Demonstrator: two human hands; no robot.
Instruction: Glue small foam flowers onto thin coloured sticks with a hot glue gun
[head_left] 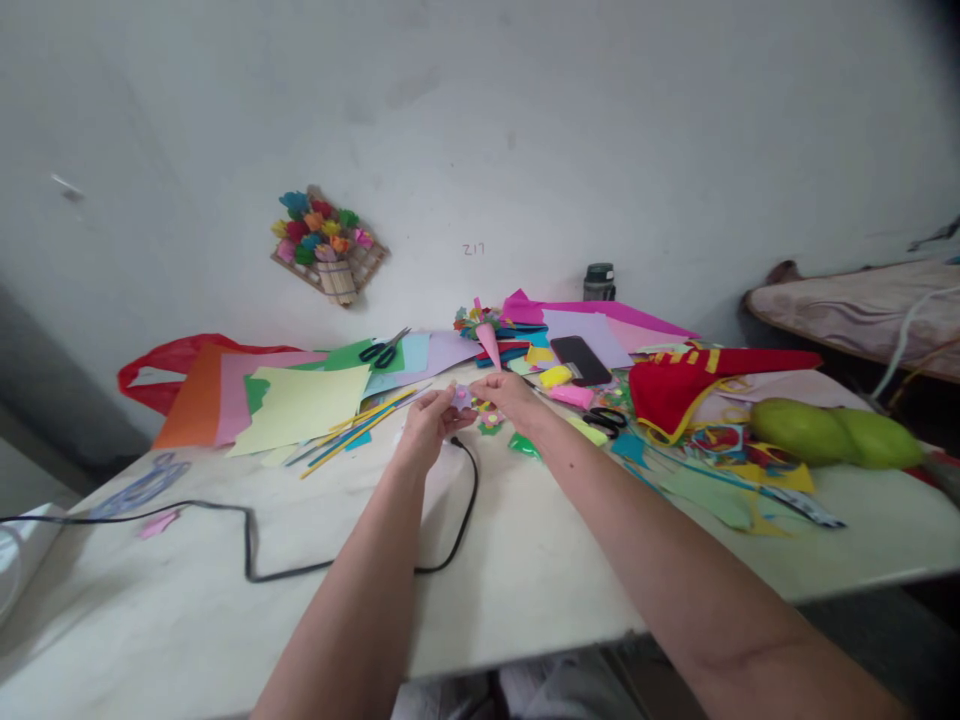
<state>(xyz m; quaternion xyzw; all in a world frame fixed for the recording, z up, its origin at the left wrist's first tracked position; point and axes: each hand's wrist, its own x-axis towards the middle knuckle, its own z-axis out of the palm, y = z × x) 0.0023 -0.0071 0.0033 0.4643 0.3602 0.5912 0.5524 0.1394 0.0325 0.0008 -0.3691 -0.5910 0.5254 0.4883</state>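
Well, at the far left a white box [39, 535] sits on the table's edge, and a black cord [249, 545] runs from beside it past a pink scrap [158, 525]. Behind lie an orange sheet [191, 400] and a pale yellow sheet [304, 405], with black-handled scissors [382, 352] beyond and thin yellow and blue strips [356, 437] just beside.

Near the middle, the left hand [427, 432] pinches the near left edge of a small lilac piece [463, 396] between thumb and fingers; something pink shows on its face. That piece is between the two hands, over the table, by the cord's end. Past it stands a pink cone [488, 343] topped with bright bits. On the other side, the right hand [511, 398] has its fingers bunched close at the lilac piece's right edge; whether they grip it, I can't tell.

I'd judge the piece very light and thin, easy to bend or crease, so it is best held lightly by its rim, thumb and forefinger clear of the pink part.

Farther right are a dark phone [581, 360], a pink lump [571, 397], a red cloth [671, 392] and green fruit [806, 432].
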